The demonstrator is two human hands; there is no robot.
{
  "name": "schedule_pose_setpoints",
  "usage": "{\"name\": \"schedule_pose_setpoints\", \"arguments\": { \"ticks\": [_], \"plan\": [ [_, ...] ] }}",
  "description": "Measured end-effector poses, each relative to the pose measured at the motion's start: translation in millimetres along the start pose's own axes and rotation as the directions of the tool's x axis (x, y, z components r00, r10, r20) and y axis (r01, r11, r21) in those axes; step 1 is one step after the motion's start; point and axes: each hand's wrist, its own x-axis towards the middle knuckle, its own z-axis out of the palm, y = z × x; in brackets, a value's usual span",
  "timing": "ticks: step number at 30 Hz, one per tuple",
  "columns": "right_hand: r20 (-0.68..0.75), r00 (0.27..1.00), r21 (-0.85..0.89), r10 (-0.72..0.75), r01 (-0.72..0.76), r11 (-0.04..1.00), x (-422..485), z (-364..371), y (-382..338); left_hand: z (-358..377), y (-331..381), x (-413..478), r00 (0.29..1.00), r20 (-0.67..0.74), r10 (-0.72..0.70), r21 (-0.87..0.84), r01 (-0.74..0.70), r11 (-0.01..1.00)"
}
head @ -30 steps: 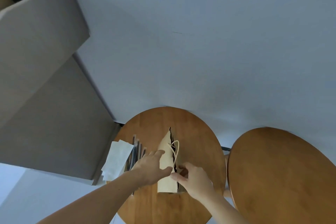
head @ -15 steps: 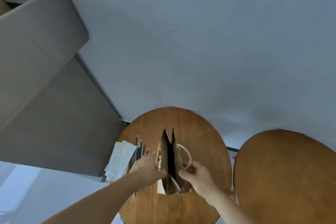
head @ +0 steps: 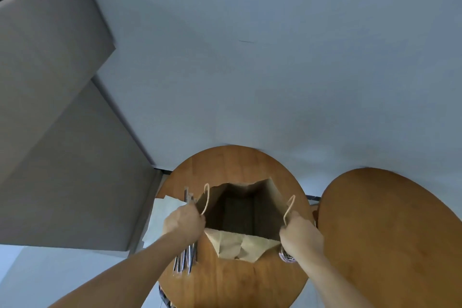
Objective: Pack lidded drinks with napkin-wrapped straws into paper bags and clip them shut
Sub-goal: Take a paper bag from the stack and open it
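A brown paper bag (head: 240,245) with pale twisted-cord handles stands upright on the round wooden table (head: 225,282), near its middle. Its mouth is spread into a wide opening with a dark, shadowed inside. One cord handle (head: 206,197) loops up at the left rim and the other handle (head: 290,207) at the right rim. The left hand (head: 183,222) grips the left rim with its fingers curled tight on the paper by the handle. The right hand (head: 301,232) grips the right rim likewise. Both forearms reach forward, apart. Dark straws (head: 185,257) lie under the left wrist, beside white napkins (head: 162,210).
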Motion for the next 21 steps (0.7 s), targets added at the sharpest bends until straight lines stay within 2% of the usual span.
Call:
{"name": "schedule_pose_setpoints", "arguments": {
  "ticks": [3,6,9,12,14,17,19,21],
  "plan": [
    [0.024,1.0,0.051,0.008,-0.009,0.999,-6.9,1.8,-5.4,5.9,2.2,0.5,0.997,0.036,0.071,-0.053,-0.069,0.996],
    [0.12,0.992,0.139,-0.046,0.029,0.99,-15.2,5.3,-22.7,19.1,14.0,-3.0,0.969,0.16,0.187,-0.098,-0.173,0.98],
    [0.203,0.972,0.244,-0.118,0.066,0.968,-18.8,-1.4,-28.2,16.8,12.6,-1.8,0.936,0.258,0.24,-0.145,-0.209,0.967],
    [0.324,0.927,0.387,-0.187,0.05,0.921,-22.2,-12.3,-22.2,2.9,9.1,0.1,0.851,0.397,0.344,-0.235,-0.268,0.934],
    [0.401,0.883,0.41,-0.243,0.064,0.91,-23.4,-21.3,-18.7,-12.4,9.0,3.0,0.806,0.437,0.401,-0.208,-0.343,0.916],
    [0.361,0.881,0.392,-0.307,0.155,0.907,-17.0,-38.3,-20.7,-36.7,14.6,9.1,0.841,0.331,0.428,-0.056,-0.435,0.899],
    [0.24,0.912,0.338,-0.332,0.242,0.91,-8.1,-51.8,-30.5,-49.3,21.5,10.9,0.878,0.174,0.445,0.077,-0.463,0.883],
    [0.101,0.932,0.272,-0.348,0.311,0.911,3.4,-63.6,-46.3,-58.6,27.4,12.8,0.884,0.032,0.466,0.149,-0.465,0.873]
  ]
}}
